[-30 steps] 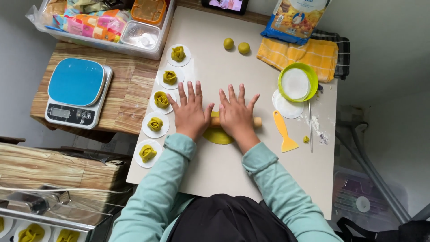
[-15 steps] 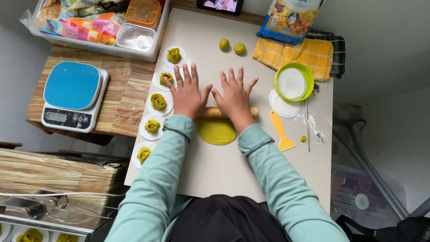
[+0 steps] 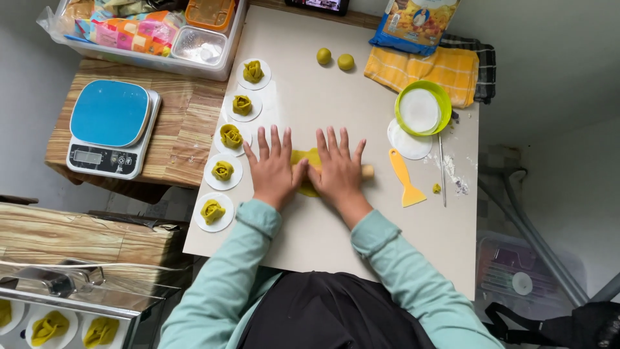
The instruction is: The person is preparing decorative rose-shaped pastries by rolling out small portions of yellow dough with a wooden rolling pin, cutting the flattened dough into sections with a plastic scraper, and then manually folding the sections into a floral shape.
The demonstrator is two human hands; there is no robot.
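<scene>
Our yellow-green dough (image 3: pixel 309 157) lies flat on the tabletop (image 3: pixel 336 239) under our rolling pin (image 3: pixel 367 171). It looks soft and easily torn. Left hand (image 3: pixel 273 169) and right hand (image 3: pixel 337 169) press open-palmed, fingers spread, on the pin.

Five dough roses (image 3: pixel 231 136); two dough balls (image 3: pixel 334 59).

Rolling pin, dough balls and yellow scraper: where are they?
rolling pin (image 3: pixel 367 171), head view, bare right end beside the right hand.
dough balls (image 3: pixel 324 56), head view, centre of the left ball.
yellow scraper (image 3: pixel 405 179), head view, middle of it.
</scene>
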